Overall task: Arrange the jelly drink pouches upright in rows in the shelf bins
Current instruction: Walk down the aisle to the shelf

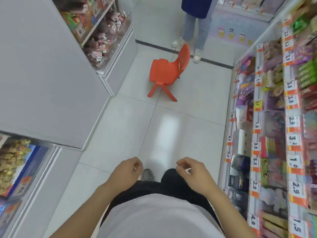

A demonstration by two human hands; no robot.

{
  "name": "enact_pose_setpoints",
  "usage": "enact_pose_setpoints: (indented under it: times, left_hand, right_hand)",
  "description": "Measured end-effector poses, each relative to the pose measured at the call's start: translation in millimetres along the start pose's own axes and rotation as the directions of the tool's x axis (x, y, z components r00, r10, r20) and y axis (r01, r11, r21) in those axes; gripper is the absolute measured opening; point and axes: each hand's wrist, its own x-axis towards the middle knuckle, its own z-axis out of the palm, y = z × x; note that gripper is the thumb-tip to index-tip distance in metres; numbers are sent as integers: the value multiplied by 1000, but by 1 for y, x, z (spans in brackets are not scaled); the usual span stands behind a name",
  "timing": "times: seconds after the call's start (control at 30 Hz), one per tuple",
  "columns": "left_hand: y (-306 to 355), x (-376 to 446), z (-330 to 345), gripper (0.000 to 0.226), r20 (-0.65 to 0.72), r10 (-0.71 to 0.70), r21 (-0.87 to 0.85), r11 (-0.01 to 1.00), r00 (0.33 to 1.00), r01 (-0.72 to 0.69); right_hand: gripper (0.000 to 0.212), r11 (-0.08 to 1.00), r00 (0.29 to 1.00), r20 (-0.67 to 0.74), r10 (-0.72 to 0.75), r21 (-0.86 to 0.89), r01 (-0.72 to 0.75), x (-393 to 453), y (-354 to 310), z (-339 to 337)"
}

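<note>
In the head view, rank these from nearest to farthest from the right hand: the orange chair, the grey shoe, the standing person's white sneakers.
From the right hand:
1. Grey shoe, just to its left on the floor.
2. Orange chair, ahead in mid-aisle.
3. White sneakers, beyond the chair at the aisle's far end.

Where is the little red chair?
The chair stands on the floor mid-aisle ahead, just in front of another person's shoes, between the left display and right shelves.

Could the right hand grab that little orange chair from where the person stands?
Probably not. The right hand hangs empty near the waist, and the orange chair stands well ahead across bare floor; nothing blocks it, only distance.
</note>
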Motion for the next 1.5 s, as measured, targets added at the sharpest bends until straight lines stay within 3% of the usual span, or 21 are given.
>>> enact_pose_setpoints:
  times: [0.3, 0.63, 0.8, 0.93, 1.07, 1.17, 1.37, 1.5]
  left_hand:
    - [67, 247, -150, 13, -35, 21, 46, 999, 999, -19]
    - [96, 396, -287, 16, -111, -210, -46, 977, 971, 207]
    - [81, 470, -348, 14, -117, -259, -100, 964, 959, 248]
    - [62, 538, -409, 14, -113, -244, -105, 967, 963, 232]
    - [51, 598, -483, 13, -155, -241, -109, 968, 958, 226]
    - [41, 637, -529, 9, -186, -252, -154, 962, 950, 225]
    - [30, 683, -574, 17, -278, -398, -257, 908, 874, 332]
    - [17, 708, -574, 14, -327, -502, -394, 843, 801, 367]
  right_hand:
    - [11, 1000, 1000, 23, 11, -29, -11, 224, -60, -107]
    - [15, 986, 983, 128, -130, -83, 142, 483, -218, -230]
    - [7, 971, 964, 183, -193, -109, 215, 598, -296, -241]
    - [22, 973, 962, 206, -177, -111, 203, 672, -349, -239]
    - [4, 976, 965, 223, -140, -133, 172, 733, -389, -242]
    - [12, 967, 952, 262, -159, -154, 204, 775, -415, -247]
    - [12, 919, 909, 364, -204, -248, 306, 845, -467, -258]
    - [16, 851, 835, 507, -216, -321, 415, 921, -497, -250]
